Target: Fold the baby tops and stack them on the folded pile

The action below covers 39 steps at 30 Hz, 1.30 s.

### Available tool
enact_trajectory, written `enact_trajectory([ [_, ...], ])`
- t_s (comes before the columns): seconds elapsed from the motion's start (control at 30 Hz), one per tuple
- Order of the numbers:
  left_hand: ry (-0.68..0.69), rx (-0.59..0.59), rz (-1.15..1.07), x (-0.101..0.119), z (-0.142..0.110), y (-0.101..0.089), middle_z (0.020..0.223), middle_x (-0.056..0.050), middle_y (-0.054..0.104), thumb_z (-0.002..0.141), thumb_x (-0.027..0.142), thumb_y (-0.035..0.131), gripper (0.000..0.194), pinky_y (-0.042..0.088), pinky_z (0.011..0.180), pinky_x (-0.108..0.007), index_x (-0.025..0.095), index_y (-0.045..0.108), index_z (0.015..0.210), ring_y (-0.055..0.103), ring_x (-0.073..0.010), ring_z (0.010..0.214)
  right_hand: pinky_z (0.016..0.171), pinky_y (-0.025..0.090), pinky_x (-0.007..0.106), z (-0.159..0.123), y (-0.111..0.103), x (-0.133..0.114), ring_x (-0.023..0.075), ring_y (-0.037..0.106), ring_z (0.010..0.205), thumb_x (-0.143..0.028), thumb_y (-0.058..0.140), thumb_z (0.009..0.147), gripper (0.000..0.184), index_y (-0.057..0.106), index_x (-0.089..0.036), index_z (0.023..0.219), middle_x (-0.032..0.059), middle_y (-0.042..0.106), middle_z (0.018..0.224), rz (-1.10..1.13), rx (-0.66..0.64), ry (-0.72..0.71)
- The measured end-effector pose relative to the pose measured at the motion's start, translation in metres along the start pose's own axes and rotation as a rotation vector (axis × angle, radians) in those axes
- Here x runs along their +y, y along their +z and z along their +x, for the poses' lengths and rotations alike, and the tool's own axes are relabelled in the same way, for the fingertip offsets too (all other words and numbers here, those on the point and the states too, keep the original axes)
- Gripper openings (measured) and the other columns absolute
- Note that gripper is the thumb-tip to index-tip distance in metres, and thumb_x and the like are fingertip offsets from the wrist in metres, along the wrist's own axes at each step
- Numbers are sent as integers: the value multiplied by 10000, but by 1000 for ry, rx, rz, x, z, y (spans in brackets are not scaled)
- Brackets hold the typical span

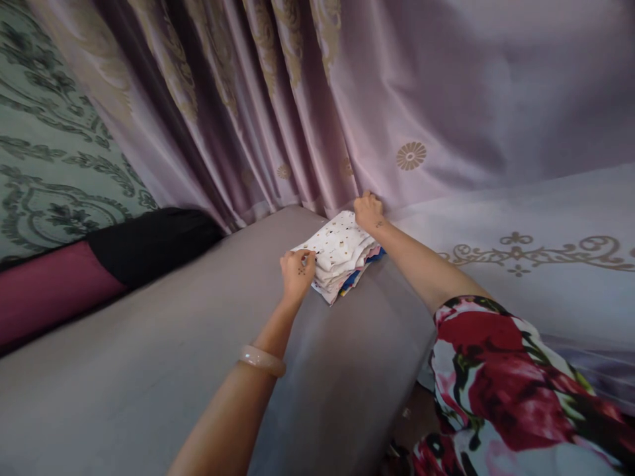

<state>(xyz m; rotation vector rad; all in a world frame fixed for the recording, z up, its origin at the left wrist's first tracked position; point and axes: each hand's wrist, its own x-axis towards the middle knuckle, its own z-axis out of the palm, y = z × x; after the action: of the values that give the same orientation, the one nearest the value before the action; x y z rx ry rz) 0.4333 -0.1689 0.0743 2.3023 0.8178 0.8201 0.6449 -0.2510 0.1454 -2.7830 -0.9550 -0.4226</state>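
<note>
A stack of folded cloths [342,246] lies on the grey bed surface, close to the curtain. Its upper layers are white with small dark and gold prints; pink and blue layers show lower down at the near right side. My left hand [297,270] is closed in a pinch at the left edge of the top white cloth. At the far right corner of the same cloth, my right hand [368,210] has its fingers curled around the edge. Its fingertips are partly hidden from view.
Purple curtains [307,132] with gold patterns hang right behind the stack. A black and maroon bolster [159,244] lies along the left side against green patterned wallpaper [59,158]. The bed's edge [414,380] drops off at the right, beside a white embroidered curtain panel [526,225].
</note>
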Motion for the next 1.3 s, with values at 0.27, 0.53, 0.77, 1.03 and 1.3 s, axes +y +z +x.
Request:
enact_trajectory([
  [0.27, 123, -69, 158, 13, -4, 7, 1341, -116, 557, 929, 446, 438, 433, 324, 1082, -441, 201, 613, 1241, 428, -286, 1298, 983, 371, 435, 0, 21, -12, 307, 486, 1197, -250, 336, 966, 383, 621, -135, 1194, 187, 563, 1271, 30, -61, -183],
  [0.53, 111, -212, 292, 1, -12, 25, 1560, -147, 292, 910, 578, 401, 637, 138, 1171, -531, 211, 429, 1431, 170, -317, 1466, 1089, 225, 593, -2, 50, -6, 331, 309, 1384, -507, 133, 991, 600, 481, -217, 1385, 114, 384, 1513, 121, -249, -131],
  [0.77, 83, -218, 296, -4, -10, 31, 1544, -146, 320, 862, 639, 455, 693, 174, 1146, -576, 250, 413, 1435, 205, -320, 1453, 1115, 172, 606, -1, 65, 2, 319, 260, 1418, -522, 111, 979, 609, 394, -264, 1452, 79, 276, 1574, 172, -278, -116],
  [1.03, 62, -300, 226, 1, -9, 19, 1567, -152, 272, 871, 653, 421, 715, 138, 1153, -586, 240, 379, 1452, 168, -312, 1468, 1119, 159, 620, -2, 56, 0, 331, 256, 1422, -513, 165, 974, 586, 397, -264, 1451, 77, 278, 1574, 162, -329, -97],
  [1.3, -26, -207, 190, -30, -32, -22, 1578, -141, 255, 954, 555, 257, 632, 135, 1176, -508, 205, 314, 1477, 150, -260, 1479, 1119, 179, 612, -28, 33, -41, 331, 251, 1420, -467, 185, 984, 585, 386, -180, 1453, 155, 298, 1551, 189, -201, -200],
])
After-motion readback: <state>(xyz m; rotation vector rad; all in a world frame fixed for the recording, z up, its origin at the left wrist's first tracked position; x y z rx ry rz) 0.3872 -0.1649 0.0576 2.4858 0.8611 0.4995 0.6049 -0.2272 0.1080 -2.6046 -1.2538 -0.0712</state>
